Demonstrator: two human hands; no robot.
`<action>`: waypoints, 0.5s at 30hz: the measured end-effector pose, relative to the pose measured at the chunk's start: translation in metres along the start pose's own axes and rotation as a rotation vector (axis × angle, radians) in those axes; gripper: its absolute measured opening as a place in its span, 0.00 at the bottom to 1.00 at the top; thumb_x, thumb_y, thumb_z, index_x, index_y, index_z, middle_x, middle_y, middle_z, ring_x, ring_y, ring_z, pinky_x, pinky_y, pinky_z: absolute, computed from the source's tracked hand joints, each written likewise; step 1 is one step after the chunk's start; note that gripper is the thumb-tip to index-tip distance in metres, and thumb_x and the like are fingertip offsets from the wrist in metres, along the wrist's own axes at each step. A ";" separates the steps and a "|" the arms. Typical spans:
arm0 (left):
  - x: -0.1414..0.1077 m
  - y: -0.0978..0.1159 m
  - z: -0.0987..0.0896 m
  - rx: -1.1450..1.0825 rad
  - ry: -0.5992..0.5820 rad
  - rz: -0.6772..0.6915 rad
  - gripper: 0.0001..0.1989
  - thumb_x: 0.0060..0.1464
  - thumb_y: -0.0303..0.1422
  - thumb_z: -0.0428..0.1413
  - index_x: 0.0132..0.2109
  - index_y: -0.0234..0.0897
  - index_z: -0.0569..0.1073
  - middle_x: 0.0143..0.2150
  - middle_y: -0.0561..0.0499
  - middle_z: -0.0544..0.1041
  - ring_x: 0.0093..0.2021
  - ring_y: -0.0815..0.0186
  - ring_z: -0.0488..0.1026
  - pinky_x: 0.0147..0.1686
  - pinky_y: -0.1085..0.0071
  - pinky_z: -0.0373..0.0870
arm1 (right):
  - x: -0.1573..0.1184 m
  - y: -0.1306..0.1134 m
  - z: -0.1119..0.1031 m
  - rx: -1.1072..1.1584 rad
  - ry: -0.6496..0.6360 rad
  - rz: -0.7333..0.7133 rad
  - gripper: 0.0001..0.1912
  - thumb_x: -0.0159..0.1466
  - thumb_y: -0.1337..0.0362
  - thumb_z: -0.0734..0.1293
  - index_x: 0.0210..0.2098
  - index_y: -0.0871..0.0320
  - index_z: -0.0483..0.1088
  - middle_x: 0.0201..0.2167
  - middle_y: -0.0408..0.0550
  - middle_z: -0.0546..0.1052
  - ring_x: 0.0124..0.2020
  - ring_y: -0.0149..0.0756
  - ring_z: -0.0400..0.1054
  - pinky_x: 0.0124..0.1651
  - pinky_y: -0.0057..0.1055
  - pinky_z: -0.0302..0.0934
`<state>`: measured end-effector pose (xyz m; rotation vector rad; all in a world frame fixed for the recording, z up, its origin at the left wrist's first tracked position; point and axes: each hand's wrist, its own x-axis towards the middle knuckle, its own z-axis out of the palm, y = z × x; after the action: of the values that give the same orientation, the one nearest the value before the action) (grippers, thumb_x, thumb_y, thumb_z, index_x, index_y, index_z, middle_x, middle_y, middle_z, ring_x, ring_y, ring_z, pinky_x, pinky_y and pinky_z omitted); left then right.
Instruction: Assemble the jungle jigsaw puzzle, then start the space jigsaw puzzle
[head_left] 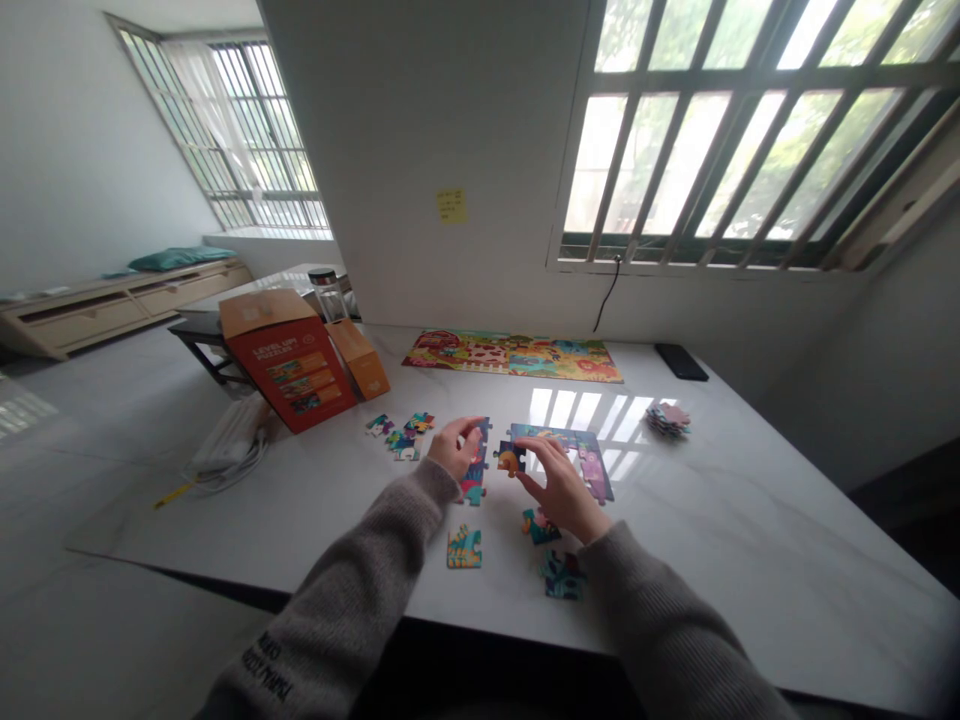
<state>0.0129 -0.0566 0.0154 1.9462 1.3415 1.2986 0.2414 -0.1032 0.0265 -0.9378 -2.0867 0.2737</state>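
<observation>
My right hand (561,487) pinches a dark jigsaw puzzle piece (510,459) with an orange shape on it, between thumb and fingers. It is held in the gap between two joined parts of the puzzle. My left hand (453,448) has its fingers curled at a joined strip of puzzle pieces (475,482), partly covering it. To the right lies a larger joined section (596,470), partly behind my right hand. Nearer me are a teal and yellow piece (464,548), a teal piece with pink (540,526) and a dark teal piece (562,576).
Several loose pieces (405,437) lie left of my left hand. A stack of pieces (667,421) and a black phone (681,362) are at the right. Along the wall lies a long finished puzzle (514,356). A red puzzle box (292,372) and a white power strip (229,435) stand left.
</observation>
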 end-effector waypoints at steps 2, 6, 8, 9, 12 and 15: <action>0.005 -0.013 -0.006 0.255 0.088 0.120 0.15 0.59 0.28 0.51 0.49 0.35 0.78 0.41 0.44 0.79 0.41 0.59 0.74 0.48 0.60 0.73 | -0.001 0.001 0.001 -0.010 0.002 0.018 0.22 0.65 0.69 0.66 0.58 0.52 0.64 0.52 0.53 0.74 0.55 0.48 0.65 0.57 0.50 0.65; 0.007 -0.032 -0.010 0.446 -0.025 0.215 0.17 0.55 0.23 0.50 0.47 0.38 0.79 0.45 0.45 0.79 0.47 0.57 0.73 0.54 0.58 0.70 | -0.001 0.002 0.001 -0.024 0.008 0.045 0.22 0.65 0.69 0.66 0.58 0.52 0.65 0.51 0.53 0.74 0.55 0.48 0.65 0.57 0.50 0.65; 0.004 -0.033 -0.008 0.458 -0.078 0.206 0.17 0.55 0.23 0.51 0.48 0.38 0.79 0.49 0.45 0.78 0.50 0.57 0.73 0.56 0.58 0.69 | -0.001 0.002 0.001 -0.036 0.008 0.047 0.21 0.65 0.69 0.65 0.57 0.52 0.65 0.50 0.53 0.74 0.54 0.48 0.66 0.57 0.50 0.64; 0.003 -0.032 -0.007 0.466 -0.103 0.191 0.18 0.56 0.23 0.51 0.50 0.38 0.78 0.52 0.45 0.78 0.52 0.57 0.72 0.57 0.58 0.69 | -0.001 0.002 0.001 -0.042 0.006 0.044 0.21 0.65 0.69 0.65 0.57 0.52 0.65 0.50 0.53 0.74 0.54 0.48 0.66 0.57 0.49 0.64; -0.001 -0.027 -0.004 0.510 -0.175 0.130 0.17 0.57 0.25 0.52 0.51 0.37 0.78 0.56 0.44 0.77 0.56 0.55 0.71 0.59 0.55 0.67 | -0.001 0.001 0.001 -0.059 0.000 0.028 0.20 0.65 0.70 0.65 0.55 0.52 0.66 0.51 0.52 0.75 0.54 0.47 0.65 0.57 0.48 0.64; -0.001 -0.024 -0.005 0.534 -0.215 0.109 0.16 0.58 0.26 0.52 0.50 0.36 0.78 0.56 0.43 0.77 0.55 0.53 0.71 0.58 0.53 0.66 | 0.000 0.003 0.001 -0.088 -0.004 0.023 0.19 0.65 0.70 0.66 0.54 0.52 0.67 0.51 0.52 0.75 0.54 0.48 0.65 0.57 0.49 0.63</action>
<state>-0.0030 -0.0482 -0.0016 2.4573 1.6026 0.7879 0.2424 -0.1015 0.0245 -1.0151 -2.1070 0.1972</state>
